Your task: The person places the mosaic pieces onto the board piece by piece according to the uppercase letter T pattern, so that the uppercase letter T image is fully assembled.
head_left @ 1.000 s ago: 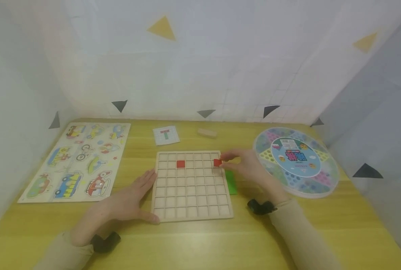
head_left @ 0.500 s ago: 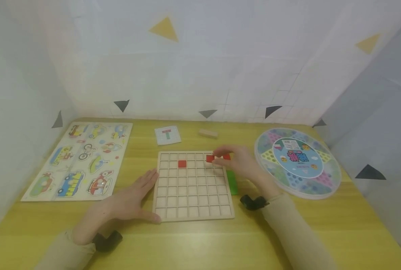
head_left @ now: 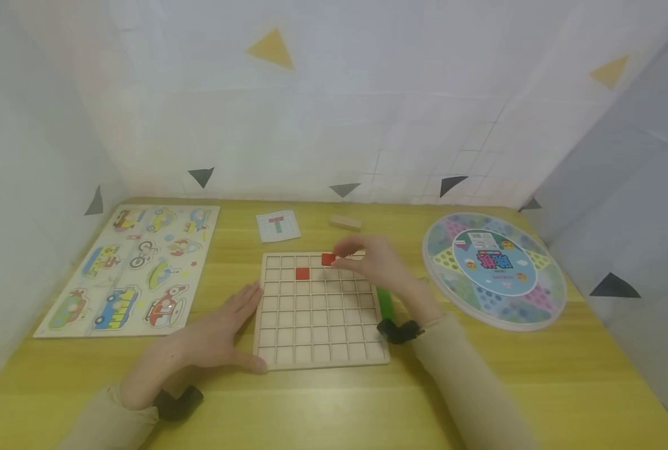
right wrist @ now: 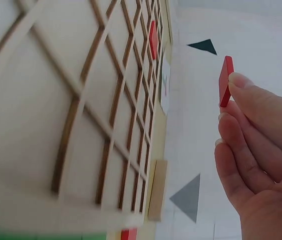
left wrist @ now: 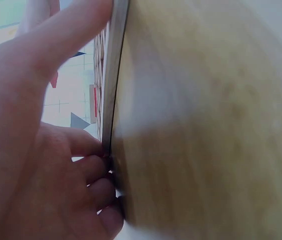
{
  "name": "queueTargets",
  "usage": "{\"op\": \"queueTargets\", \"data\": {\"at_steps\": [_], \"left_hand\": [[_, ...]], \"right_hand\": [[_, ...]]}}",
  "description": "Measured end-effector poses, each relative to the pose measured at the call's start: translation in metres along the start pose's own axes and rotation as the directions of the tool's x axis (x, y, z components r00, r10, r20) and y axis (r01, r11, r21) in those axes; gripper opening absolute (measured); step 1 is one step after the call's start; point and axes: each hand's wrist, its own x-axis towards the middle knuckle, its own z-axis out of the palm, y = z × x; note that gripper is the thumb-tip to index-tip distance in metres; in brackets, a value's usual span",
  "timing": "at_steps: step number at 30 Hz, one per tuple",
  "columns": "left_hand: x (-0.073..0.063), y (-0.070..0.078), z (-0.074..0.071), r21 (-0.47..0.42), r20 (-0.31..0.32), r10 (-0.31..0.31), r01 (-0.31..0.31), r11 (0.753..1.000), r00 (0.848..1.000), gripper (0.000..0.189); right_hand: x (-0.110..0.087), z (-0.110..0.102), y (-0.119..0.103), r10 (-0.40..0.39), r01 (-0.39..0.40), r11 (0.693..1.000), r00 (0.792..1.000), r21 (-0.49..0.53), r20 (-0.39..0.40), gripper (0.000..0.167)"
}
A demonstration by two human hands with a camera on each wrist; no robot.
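Observation:
A square wooden grid board (head_left: 319,317) lies on the table between the two hands. One flat red square tile (head_left: 302,274) sits in a cell of its second row from the back. My left hand (head_left: 221,337) rests with fingers extended along the board's left edge, its thumb at the near-left corner. My right hand (head_left: 377,264) pinches another red tile (right wrist: 226,82) between thumb and fingers. That tile is held up over the board's back rows, tilted and clear of the grid in the right wrist view.
Green pieces (head_left: 386,304) lie by the board's right edge, partly behind the right wrist. Farther back are a pattern card (head_left: 278,225) with a red-and-green T and a small wooden block (head_left: 345,222). A vehicle puzzle (head_left: 128,269) lies left; a round game box (head_left: 493,269) right.
My right hand has moved left across the back of the board, carrying the red tile from the right side toward the middle. My left hand stays at the board's left edge.

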Motion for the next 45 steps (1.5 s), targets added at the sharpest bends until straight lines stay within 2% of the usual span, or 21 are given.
{"op": "queueTargets", "data": {"at_steps": [5,12,20,31,45], "left_hand": [[0.0,0.0,0.0,0.0,0.004,-0.003,0.003,1.0,1.0,0.132],[-0.001,-0.001,0.001,0.0,0.003,-0.001,0.001,1.0,1.0,0.133],[-0.001,-0.002,0.001,0.009,0.0,0.0,0.0,1.0,1.0,0.133],[0.0,-0.001,0.002,0.004,0.003,-0.003,0.003,1.0,1.0,0.133],[0.0,0.001,0.0,0.0,0.006,-0.013,0.013,1.0,1.0,0.133]], "right_hand": [[0.006,0.009,-0.01,-0.007,0.006,1.0,1.0,0.015,0.024,0.024],[0.01,0.022,-0.014,-0.062,0.062,0.997,0.998,0.052,-0.005,0.023],[0.013,0.037,-0.008,-0.03,0.027,0.994,0.999,0.103,0.028,0.02],[0.011,0.041,0.002,0.02,-0.026,0.996,0.998,0.091,0.061,0.025],[0.012,0.042,0.007,0.027,-0.03,0.997,0.998,0.071,0.054,0.021]]}}
